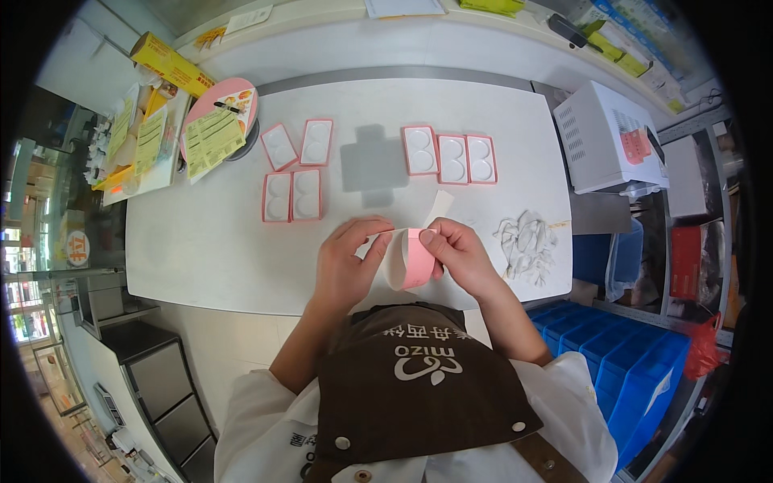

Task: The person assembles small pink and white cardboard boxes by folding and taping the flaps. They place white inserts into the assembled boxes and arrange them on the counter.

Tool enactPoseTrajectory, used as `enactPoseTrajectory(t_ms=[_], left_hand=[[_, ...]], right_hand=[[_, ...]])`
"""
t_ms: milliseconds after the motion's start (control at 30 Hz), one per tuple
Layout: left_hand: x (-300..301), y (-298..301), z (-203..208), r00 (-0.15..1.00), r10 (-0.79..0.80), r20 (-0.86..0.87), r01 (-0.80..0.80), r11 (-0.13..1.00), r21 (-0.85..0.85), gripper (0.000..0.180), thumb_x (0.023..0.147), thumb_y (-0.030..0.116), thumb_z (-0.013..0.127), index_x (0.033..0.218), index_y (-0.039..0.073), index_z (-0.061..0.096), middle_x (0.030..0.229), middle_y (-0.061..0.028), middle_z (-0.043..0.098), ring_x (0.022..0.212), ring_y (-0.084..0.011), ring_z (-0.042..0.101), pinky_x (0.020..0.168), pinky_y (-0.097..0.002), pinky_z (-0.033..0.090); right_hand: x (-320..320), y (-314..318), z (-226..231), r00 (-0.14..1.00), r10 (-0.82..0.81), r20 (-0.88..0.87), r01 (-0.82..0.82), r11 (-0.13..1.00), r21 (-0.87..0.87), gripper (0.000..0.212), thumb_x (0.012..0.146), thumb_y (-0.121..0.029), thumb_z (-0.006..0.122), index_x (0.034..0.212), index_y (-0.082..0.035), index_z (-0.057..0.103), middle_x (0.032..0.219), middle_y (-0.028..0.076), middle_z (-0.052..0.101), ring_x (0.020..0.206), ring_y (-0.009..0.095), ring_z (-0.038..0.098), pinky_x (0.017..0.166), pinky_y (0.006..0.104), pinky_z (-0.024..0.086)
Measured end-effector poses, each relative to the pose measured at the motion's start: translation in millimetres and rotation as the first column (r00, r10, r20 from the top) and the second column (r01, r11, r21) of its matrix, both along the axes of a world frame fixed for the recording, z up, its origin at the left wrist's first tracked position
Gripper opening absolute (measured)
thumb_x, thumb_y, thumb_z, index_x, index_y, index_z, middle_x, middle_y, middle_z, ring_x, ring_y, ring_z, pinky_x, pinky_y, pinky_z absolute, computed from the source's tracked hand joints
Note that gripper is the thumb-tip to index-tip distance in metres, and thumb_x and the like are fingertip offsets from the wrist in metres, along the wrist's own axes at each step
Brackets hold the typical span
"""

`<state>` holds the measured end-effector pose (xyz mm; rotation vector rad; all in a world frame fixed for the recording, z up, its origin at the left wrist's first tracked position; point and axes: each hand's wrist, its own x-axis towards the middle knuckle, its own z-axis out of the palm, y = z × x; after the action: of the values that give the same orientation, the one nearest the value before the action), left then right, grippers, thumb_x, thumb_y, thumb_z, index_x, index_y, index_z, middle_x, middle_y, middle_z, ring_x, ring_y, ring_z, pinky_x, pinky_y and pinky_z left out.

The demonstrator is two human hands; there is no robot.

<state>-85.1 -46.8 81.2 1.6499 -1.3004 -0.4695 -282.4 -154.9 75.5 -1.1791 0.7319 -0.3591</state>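
Between my two hands, over the near edge of the table, is a pink piece of thin card (419, 264) with a white inner side, bent into a curve. My left hand (351, 256) pinches its left end between thumb and fingers. At the other side my right hand (459, 251) grips the pink face with the thumb on top. A pale flap (440, 207) sticks up beyond the right fingers. Farther off, several shallow pink boxes with white two-well inserts lie in a left group (306, 195) and a right group (453, 158).
A grey cross-shaped patch (374, 165) shows on the white table (209, 249). Crumpled white gloves (527, 248) lie at the right. A pink round turntable (219, 121) with papers stands far left. A white appliance (608, 133) is beyond the right edge, blue bins (612, 354) below it.
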Motion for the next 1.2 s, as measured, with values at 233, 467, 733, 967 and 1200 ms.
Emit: enactPoseTrajectory(t_ms=[233,467,733,967,1200], left_hand=[[-9.7,8.6,28.4,0.992,-0.026,-0.124,0.044,0.989,0.143,0.022,0.090,0.010,0.078,0.111,0.005,0.073,0.098,-0.0110,0.076,0.089,-0.0229,0.074,0.079,-0.0329,0.059],[-18.7,4.4,29.6,0.990,-0.072,-0.122,0.059,0.993,-0.105,0.027,0.085,0.009,0.081,0.109,0.004,0.070,0.100,-0.0119,0.075,0.090,-0.0220,0.074,0.081,-0.0327,0.059],[-17.2,8.7,29.1,0.994,-0.108,-0.030,0.103,0.986,-0.134,0.028,0.082,0.002,0.079,0.109,0.005,0.070,0.099,-0.0088,0.074,0.088,-0.0220,0.072,0.080,-0.0325,0.057],[-15.9,13.5,29.9,0.995,-0.063,-0.082,0.056,0.994,-0.093,0.027,0.085,-0.002,0.077,0.111,0.003,0.068,0.101,-0.0079,0.073,0.092,-0.0150,0.069,0.085,-0.0295,0.055],[-14.0,13.5,28.2,0.987,-0.069,-0.146,0.058,0.995,-0.078,0.026,0.088,-0.004,0.075,0.113,0.002,0.069,0.105,-0.0075,0.072,0.095,-0.0136,0.069,0.087,-0.0288,0.055]], right_hand=[[-5.8,0.3,-0.4,1.000,0.007,0.021,-0.009,0.995,0.103,0.034,0.109,-0.032,0.059,0.086,-0.007,0.062,0.074,-0.002,0.063,0.057,0.005,0.055,0.055,0.0213,0.044],[-16.5,9.5,11.7,0.997,-0.016,0.079,0.008,0.994,0.107,0.035,0.109,-0.034,0.060,0.086,-0.008,0.061,0.072,-0.002,0.061,0.056,0.005,0.054,0.053,0.0210,0.046],[-15.9,15.8,20.5,0.992,-0.042,0.115,0.033,0.996,0.081,0.032,0.109,-0.033,0.060,0.088,-0.008,0.060,0.073,-0.003,0.061,0.057,0.004,0.055,0.053,0.0203,0.045],[-4.0,26.5,24.0,0.988,-0.119,0.094,0.128,0.987,-0.096,0.028,0.109,-0.028,0.061,0.095,-0.004,0.061,0.075,-0.003,0.058,0.062,0.005,0.058,0.057,0.0222,0.047],[0.3,29.4,22.4,0.988,-0.138,0.066,0.148,0.974,-0.171,0.027,0.109,-0.026,0.060,0.096,-0.003,0.061,0.075,-0.002,0.057,0.063,0.006,0.059,0.058,0.0235,0.048]])
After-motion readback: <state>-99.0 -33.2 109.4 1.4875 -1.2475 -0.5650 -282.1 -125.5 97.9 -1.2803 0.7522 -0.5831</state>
